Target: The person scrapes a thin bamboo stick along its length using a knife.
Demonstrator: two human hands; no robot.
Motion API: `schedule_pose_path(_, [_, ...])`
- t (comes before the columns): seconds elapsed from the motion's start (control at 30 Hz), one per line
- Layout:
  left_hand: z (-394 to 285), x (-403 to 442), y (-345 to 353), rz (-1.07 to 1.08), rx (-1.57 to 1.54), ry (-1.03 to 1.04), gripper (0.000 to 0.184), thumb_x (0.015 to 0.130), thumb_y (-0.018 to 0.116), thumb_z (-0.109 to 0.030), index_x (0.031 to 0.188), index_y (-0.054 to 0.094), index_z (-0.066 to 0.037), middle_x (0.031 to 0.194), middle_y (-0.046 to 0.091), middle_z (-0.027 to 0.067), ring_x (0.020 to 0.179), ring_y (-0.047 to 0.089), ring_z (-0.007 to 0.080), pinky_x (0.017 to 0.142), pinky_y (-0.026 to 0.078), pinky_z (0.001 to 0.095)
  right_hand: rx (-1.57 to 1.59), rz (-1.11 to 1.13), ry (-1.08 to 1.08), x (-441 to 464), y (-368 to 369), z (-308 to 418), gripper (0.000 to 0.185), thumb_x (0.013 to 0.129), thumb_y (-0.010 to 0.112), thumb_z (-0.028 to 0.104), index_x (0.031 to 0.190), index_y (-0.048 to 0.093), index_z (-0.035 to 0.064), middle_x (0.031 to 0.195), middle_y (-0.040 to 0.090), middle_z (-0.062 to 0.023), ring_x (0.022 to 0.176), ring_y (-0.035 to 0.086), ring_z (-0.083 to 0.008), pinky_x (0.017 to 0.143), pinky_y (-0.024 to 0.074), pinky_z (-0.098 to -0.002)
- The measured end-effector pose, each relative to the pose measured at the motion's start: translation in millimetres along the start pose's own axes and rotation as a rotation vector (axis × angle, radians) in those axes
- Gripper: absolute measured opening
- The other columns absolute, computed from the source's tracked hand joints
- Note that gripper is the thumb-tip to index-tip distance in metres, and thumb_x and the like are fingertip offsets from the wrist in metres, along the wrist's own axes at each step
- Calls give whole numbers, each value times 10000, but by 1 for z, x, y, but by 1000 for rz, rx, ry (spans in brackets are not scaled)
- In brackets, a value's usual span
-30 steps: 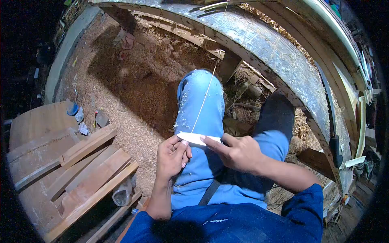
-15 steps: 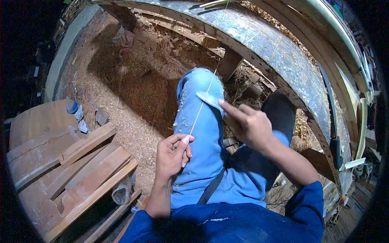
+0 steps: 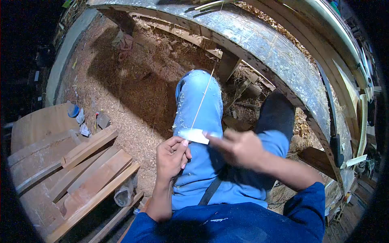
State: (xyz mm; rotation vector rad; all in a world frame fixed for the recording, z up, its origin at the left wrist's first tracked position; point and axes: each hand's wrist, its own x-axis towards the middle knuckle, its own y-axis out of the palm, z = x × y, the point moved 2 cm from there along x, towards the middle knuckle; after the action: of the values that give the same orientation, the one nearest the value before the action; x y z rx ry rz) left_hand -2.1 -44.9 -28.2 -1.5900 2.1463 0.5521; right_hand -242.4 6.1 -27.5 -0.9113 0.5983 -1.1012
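Note:
My left hand [image 3: 172, 158] is closed, pinching the near end of a thin bamboo strip [image 3: 202, 99] between thumb and forefinger. From there the strip runs up across the knee of my jeans [image 3: 198, 87] and past it. My right hand [image 3: 239, 148], blurred by motion, is closed around a knife, its forefinger stretched toward the blade. The pale, flat knife blade [image 3: 198, 136] lies across the strip's near end, close to my left fingertips; the handle is hidden in the hand. Fine shavings cling to the jeans around the knee.
At lower left lie several wooden boards [image 3: 95, 182] with a clear plastic cup [image 3: 123, 195] beside them. Sawdust and shavings cover the ground [image 3: 133, 137]. A long grey workbench [image 3: 259, 44] curves across the top and right, and a dark-handled saw [image 3: 335, 150] hangs at its right side.
My right hand has drawn the knife down along the strip, from near the knee to beside my left fingers. My left hand has stayed almost still.

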Motion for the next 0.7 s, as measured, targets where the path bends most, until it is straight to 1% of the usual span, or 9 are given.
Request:
schedule_pose_path(0.1, [-2,0,3,-20,30,0,196,1069,622,-125,1078,709,50,682,665,75,420,456,41,391,342,195,-45,-194,155,19,-9,-21,609,894,756,167,1473,612,287,732,550,-51,515,596,-236,440,499,-405])
schedule_pose_path(0.2, [-4,1,4,-5,41,29,187,1067,624,-117,1066,711,48,677,665,75,416,452,40,387,339,198,-87,-96,31,7,-4,-2,653,863,775,177,1481,608,308,758,545,-38,504,581,-226,428,487,-398])
schedule_pose_path(0.23, [-3,0,2,-9,44,10,177,1065,624,-100,1060,710,54,672,659,73,423,461,41,389,342,201,-42,38,-1,0,-2,5,709,897,643,167,1568,488,335,840,617,-102,594,696,-281,484,572,-441])
schedule_pose_path(0.3, [-1,-1,0,-14,44,-12,167,1063,624,-83,1054,709,61,667,654,72,430,470,41,391,345,205,-86,-91,39,3,0,-6,645,845,784,179,1460,632,300,763,555,-44,516,593,-234,450,505,-399])
schedule_pose_path(0.43, [0,-4,2,-11,30,8,158,1061,626,-77,1072,705,59,663,651,73,427,469,43,392,348,206,-107,-284,253,21,-12,-40,628,851,783,177,1452,638,285,783,606,-51,578,661,-234,479,534,-406])
schedule_pose_path(0.5, [1,-4,0,-16,36,-1,155,1060,626,-75,1079,703,58,663,650,74,426,469,43,393,349,206,-96,-45,46,9,-6,-8,627,857,776,181,1458,632,285,778,612,-48,574,668,-235,483,547,-404])
schedule_pose_path(0.57, [4,-3,-3,-8,5,3,153,1060,625,-73,1086,700,58,662,648,73,426,468,44,393,348,206,-88,56,4,3,-5,14,679,827,770,157,1471,614,305,789,621,-47,588,672,-251,510,566,-403])
schedule_pose_path(0.63, [1,-5,-2,-8,18,2,154,1060,626,-74,1088,698,59,663,648,73,428,469,44,394,348,205,-65,-96,97,14,-8,-21,655,896,667,189,1522,530,327,874,639,-91,646,720,-291,506,582,-457])
schedule_pose_path(0.7, [4,-7,-1,-12,23,1,155,1060,627,-76,1090,696,59,664,648,73,430,470,45,396,348,204,-72,-190,237,25,-15,-47,683,877,700,224,1530,519,312,882,639,-102,632,702,-316,533,585,-460])
